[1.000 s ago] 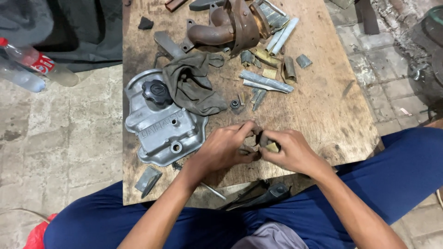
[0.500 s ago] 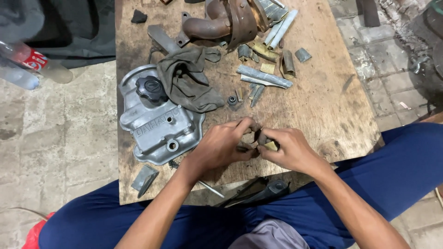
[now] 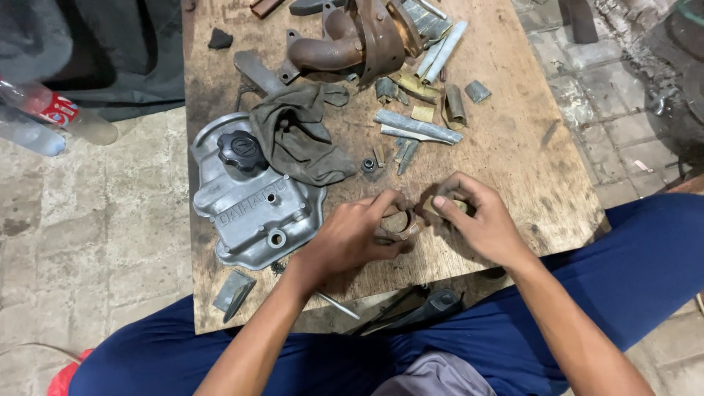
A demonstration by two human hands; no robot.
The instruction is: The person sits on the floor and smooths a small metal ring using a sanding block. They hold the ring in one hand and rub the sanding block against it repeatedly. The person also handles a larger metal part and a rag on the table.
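Over the near part of a wooden board [image 3: 513,154], my left hand [image 3: 352,235] and my right hand [image 3: 477,220] meet. My left fingers pinch a small rusty metal ring [image 3: 398,222]. My right fingers close on a small brownish metal piece [image 3: 449,206] right beside the ring. A grey cast engine cover [image 3: 253,202] with a black round cap [image 3: 240,150] lies just left of my left hand. A dark rag [image 3: 301,132] is draped over the cover's far end.
A rusty pipe part [image 3: 352,40], cut metal strips [image 3: 414,128] and a small nut [image 3: 369,166] lie farther back on the board. Plastic bottles [image 3: 51,114] lie on the stone floor at left. A dark tool [image 3: 422,308] rests between my blue-trousered legs.
The view has shifted slightly. My hands stay together at the same spot on the board, my fingers turning the small ring and piece between them.
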